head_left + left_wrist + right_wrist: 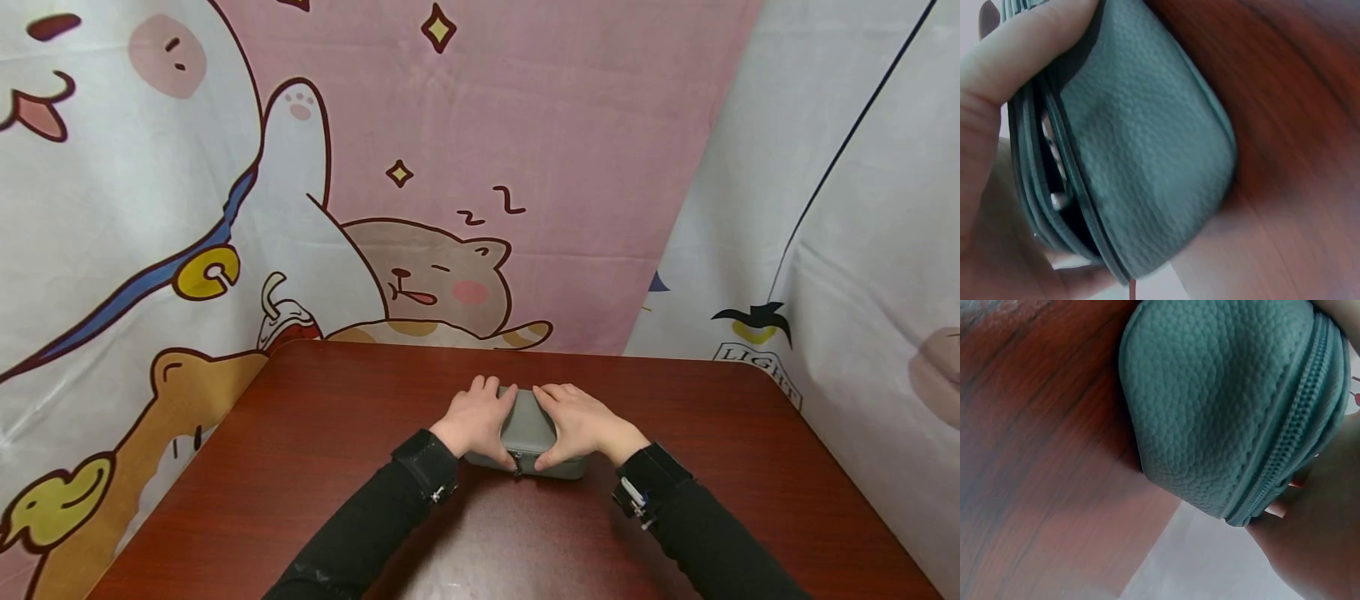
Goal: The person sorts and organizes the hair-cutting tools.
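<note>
A grey-green zip case (pixel 527 425) with a pebbled, leather-like surface sits on the table between both hands. My left hand (pixel 472 423) grips its left part, thumb at the near side and fingers over the far side. The right hand (pixel 587 425) holds the right part in the same way. A dark zipper pull (pixel 517 463) shows by the left thumb. In the left wrist view the case (pixel 1154 137) has a gap along its seam, with something small and pale inside. Closed zipper teeth (pixel 1291 425) run along the edge in the right wrist view.
The reddish-brown wooden table (pixel 337 400) extends around the case on all sides. Behind it hangs a cloth backdrop (pixel 562 167) with cartoon animals, and a pale cloth (pixel 862 250) hangs at the right. Black cuffs with small devices cover both wrists.
</note>
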The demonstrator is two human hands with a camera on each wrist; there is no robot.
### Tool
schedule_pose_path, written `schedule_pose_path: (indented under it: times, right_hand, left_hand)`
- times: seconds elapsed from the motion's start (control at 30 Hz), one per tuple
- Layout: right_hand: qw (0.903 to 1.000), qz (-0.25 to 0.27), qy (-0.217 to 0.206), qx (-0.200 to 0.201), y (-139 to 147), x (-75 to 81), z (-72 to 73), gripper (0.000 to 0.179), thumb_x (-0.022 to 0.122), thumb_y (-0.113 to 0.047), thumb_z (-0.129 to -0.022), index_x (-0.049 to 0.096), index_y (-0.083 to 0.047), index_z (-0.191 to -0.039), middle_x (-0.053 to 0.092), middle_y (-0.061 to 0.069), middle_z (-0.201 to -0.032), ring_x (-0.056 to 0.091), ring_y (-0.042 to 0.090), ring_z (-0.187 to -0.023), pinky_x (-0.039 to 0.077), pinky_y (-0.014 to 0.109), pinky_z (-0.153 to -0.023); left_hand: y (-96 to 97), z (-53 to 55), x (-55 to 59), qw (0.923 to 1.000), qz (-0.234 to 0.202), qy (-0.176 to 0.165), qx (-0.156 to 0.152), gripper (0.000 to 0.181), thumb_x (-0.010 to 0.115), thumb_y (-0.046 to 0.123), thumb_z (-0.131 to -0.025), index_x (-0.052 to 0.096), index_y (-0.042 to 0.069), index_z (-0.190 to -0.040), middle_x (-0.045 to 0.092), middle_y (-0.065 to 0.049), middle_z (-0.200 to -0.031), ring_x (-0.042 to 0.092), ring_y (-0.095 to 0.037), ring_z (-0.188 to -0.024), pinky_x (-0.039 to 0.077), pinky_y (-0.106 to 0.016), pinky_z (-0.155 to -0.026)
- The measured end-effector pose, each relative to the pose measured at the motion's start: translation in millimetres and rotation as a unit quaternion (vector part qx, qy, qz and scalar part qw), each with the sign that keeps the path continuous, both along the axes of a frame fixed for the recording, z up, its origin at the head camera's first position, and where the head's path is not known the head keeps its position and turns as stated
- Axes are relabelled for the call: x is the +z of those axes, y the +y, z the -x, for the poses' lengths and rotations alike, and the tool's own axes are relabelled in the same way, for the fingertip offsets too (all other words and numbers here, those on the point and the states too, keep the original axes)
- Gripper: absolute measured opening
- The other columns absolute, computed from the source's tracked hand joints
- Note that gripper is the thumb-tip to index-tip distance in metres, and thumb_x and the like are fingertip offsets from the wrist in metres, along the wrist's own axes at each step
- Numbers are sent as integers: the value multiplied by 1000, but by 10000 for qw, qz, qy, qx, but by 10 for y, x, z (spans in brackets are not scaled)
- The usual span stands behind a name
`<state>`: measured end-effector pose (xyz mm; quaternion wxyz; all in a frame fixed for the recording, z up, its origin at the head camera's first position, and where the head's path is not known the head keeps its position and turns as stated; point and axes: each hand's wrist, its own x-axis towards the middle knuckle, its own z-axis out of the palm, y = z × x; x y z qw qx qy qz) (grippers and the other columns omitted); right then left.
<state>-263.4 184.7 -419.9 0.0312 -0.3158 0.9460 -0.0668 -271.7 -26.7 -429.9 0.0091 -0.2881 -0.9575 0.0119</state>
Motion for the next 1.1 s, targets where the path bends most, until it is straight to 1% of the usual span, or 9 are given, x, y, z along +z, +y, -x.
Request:
schedule_pose_path:
  times: [0.07, 0.17, 0.3, 0.43, 0.57, 0.7, 0.87, 0.97, 1.1]
  right_hand:
    - [10000, 14, 37, -25, -5, -8, -3, 116, 82, -63, -64, 39, 5, -147, 47, 19, -142, 46, 36, -127, 40, 50, -103]
    - [10000, 44, 64, -62, -7, -10, -9, 115, 82, -62, -63, 40, 4, -147, 47, 18, -141, 47, 35, -126, 41, 50, -101]
    - [9998, 108, 130, -61, -2, -23, -8, 115, 83, -62, -63, 40, 4, -147, 47, 18, -141, 47, 35, -126, 41, 50, -101]
    - [9997, 129, 218, -13, 11, -44, 1, 116, 83, -62, -62, 40, 4, -147, 47, 18, -141, 47, 36, -127, 40, 50, -102]
    - [9996, 106, 261, 22, 18, -62, 7, 117, 83, -63, -62, 40, 4, -147, 47, 19, -141, 46, 36, -127, 40, 50, -103]
    - [9996, 104, 260, 37, 15, -70, 7, 117, 82, -63, -62, 40, 3, -148, 47, 18, -142, 46, 35, -128, 40, 50, -104]
    - [9996, 49, 291, -24, 9, -70, 5, 115, 82, -64, -64, 40, 2, -148, 47, 17, -143, 46, 35, -128, 40, 50, -103]
    - [9995, 49, 284, -106, 4, -64, -5, 115, 81, -64, -64, 39, 3, -148, 47, 18, -142, 46, 35, -128, 40, 50, -103]
    - [9992, 65, 312, -243, -11, -65, -18, 115, 80, -64, -65, 40, 4, -147, 49, 19, -140, 47, 36, -126, 41, 50, -103]
  left_hand:
    - [-60, -28, 8, 9996, -218, -148, -61, 125, 86, 69, -55, 34, 12, -154, 40, -15, -144, 39, -29, -127, 50, -43, -84]
    - [-175, -60, 0, 9974, -604, -360, -152, 130, 88, 65, -56, 27, 12, -157, 28, -16, -156, 29, -31, -139, 46, -49, -95]
    - [-354, -83, -3, 9927, -1038, -536, -302, 131, 90, 61, -57, 22, 12, -158, 19, -17, -160, 23, -33, -143, 42, -51, -101]
    - [-528, -80, 17, 9878, -1341, -667, -431, 129, 93, 52, -57, 24, 7, -157, 20, -20, -160, 23, -37, -143, 43, -50, -101]
    - [-652, -72, 31, 9867, -1412, -705, -388, 129, 95, 49, -57, 25, 5, -156, 20, -20, -159, 22, -38, -143, 42, -50, -103]
    - [-708, -92, 20, 9864, -1457, -720, -267, 127, 93, 51, -59, 24, 6, -157, 21, -19, -159, 23, -36, -144, 40, -51, -105]
    - [-731, -176, 16, 9817, -1742, -765, -53, 125, 92, 52, -61, 25, 2, -156, 28, -23, -156, 28, -39, -141, 41, -57, -101]
    - [-740, -228, 18, 9777, -1909, -825, 279, 123, 91, 52, -63, 26, 0, -154, 32, -25, -153, 32, -41, -139, 43, -57, -98]
    - [-746, -286, 28, 9677, -2143, -989, 884, 123, 88, 55, -65, 27, -3, -153, 37, -27, -149, 37, -42, -136, 46, -58, -94]
